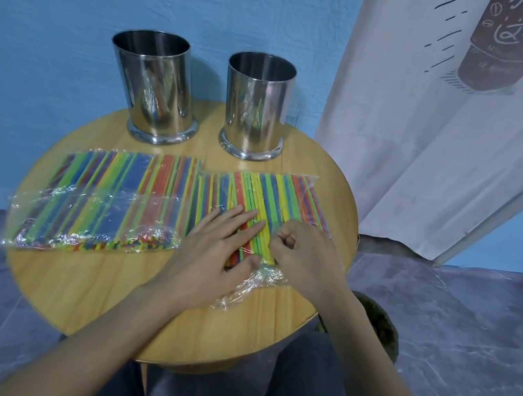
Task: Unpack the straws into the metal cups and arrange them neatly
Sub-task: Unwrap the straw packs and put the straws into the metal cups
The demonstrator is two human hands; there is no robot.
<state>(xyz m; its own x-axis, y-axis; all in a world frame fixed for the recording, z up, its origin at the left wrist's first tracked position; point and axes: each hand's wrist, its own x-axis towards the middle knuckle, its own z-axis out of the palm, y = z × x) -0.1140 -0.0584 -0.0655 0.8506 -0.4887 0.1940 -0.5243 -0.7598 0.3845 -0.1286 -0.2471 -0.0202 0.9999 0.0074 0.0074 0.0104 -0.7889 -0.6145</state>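
Note:
Two clear plastic packs of coloured straws lie side by side on a round wooden table [135, 308]. The left pack [107, 198] is untouched. On the right pack [274, 196], my left hand [217, 255] presses flat with straight fingers over the near half. Beside it, my right hand [305, 258] has curled fingers that pinch the plastic wrap at the pack's near right part. Behind the packs stand two shiny metal cups, the left cup [154, 87] and the right cup [256, 105], both upright with nothing showing above their rims.
A blue wall rises right behind the cups. A white printed cloth banner [451, 124] hangs at the right. A dark round bin [380, 324] sits on the grey floor by the table's right edge. My legs are under the table's near edge.

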